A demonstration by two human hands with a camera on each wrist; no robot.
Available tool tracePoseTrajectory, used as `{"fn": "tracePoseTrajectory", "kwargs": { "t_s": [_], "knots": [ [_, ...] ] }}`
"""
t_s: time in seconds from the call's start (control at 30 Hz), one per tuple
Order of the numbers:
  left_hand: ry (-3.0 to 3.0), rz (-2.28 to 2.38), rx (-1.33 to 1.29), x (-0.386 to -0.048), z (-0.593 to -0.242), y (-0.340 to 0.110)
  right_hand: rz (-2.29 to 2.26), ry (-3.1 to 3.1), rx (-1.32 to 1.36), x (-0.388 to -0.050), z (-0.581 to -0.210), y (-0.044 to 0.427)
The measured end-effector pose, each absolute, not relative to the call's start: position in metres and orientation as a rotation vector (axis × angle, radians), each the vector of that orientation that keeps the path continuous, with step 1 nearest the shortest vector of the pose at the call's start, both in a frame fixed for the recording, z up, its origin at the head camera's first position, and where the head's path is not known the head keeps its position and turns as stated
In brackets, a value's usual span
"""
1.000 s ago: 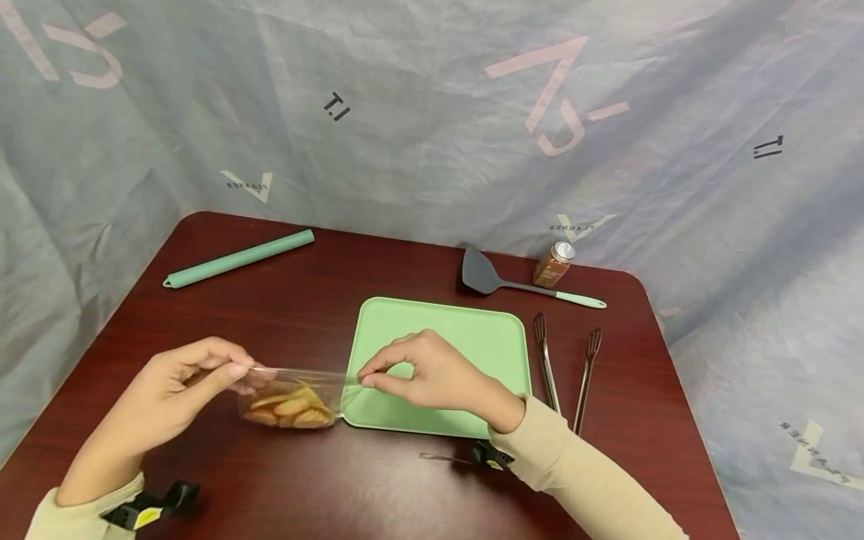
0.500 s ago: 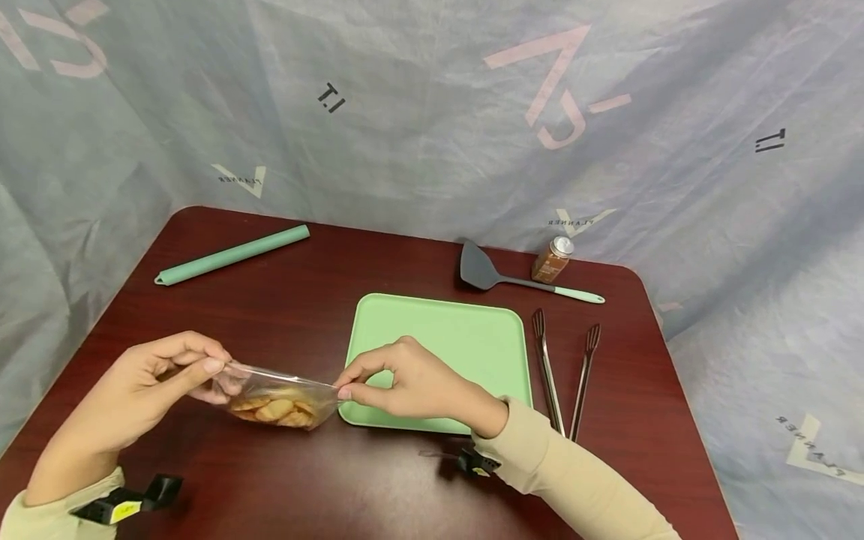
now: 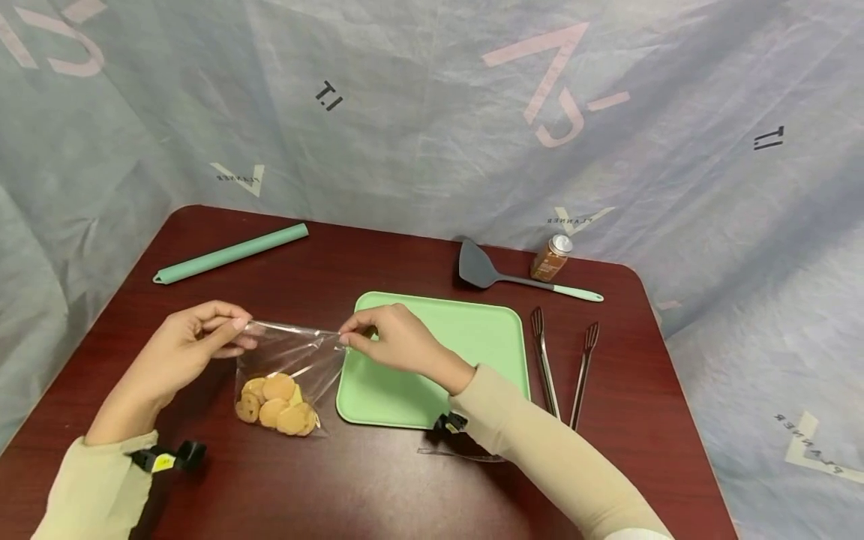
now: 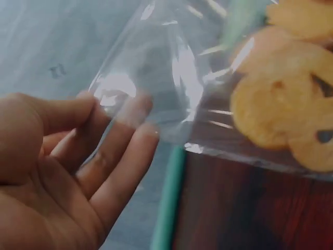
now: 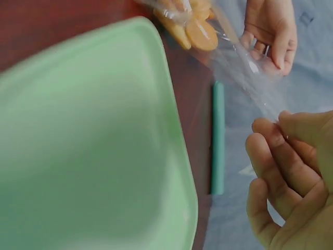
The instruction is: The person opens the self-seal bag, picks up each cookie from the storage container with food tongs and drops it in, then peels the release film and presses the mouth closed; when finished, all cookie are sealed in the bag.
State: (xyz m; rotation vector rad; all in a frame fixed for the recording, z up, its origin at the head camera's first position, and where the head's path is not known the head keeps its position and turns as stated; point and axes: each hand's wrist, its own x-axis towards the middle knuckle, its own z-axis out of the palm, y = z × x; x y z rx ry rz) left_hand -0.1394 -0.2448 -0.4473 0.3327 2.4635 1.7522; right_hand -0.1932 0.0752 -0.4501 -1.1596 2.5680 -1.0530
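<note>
A clear plastic bag (image 3: 290,356) hangs stretched between both hands, its top edge pulled nearly straight. Round yellow-brown cookies (image 3: 278,405), several of them, lie in a heap at its bottom; holes show in some in the left wrist view. My left hand (image 3: 185,345) pinches the bag's top left corner between thumb and index finger. At the opposite top corner, my right hand (image 3: 398,337) pinches the plastic, above the left side of a green tray (image 3: 459,337). Whether the bag's mouth is sealed I cannot tell.
A green rolling-pin-like rod (image 3: 231,253) lies at the back left. Behind the tray are a dark spatula (image 3: 478,266) and a spice jar (image 3: 550,258). Metal tongs (image 3: 548,367) lie right of the tray. Something thin and transparent (image 3: 466,454) lies by the tray's front edge.
The bag first shifted left and tilted, then rose with both hands. It now hangs more upright, and the cookies have settled at its bottom, facing the head camera.
</note>
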Motion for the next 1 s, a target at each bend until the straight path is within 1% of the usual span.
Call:
{"fn": "tracePoseTrajectory", "kwargs": {
  "t_s": [0.23,0.43,0.67,0.87,1.0],
  "knots": [
    [2.461,1.654,0.132,-0.179,-0.469,-0.248,-0.935,2.628,-0.982,-0.225,-0.461,0.059],
    [2.363,1.640,0.010,-0.201,-0.484,-0.245,-0.875,2.659,-0.870,-0.244,-0.474,0.053],
    [2.346,1.644,-0.039,-0.211,-0.487,-0.240,-0.849,2.675,-0.789,-0.251,-0.482,0.053],
    [2.367,1.645,-0.064,-0.211,-0.486,-0.237,-0.808,2.706,-0.795,-0.251,-0.485,0.052],
    [2.422,1.630,-0.022,-0.209,-0.486,-0.234,-0.849,2.708,-0.802,-0.249,-0.486,0.055]
  ]
}}
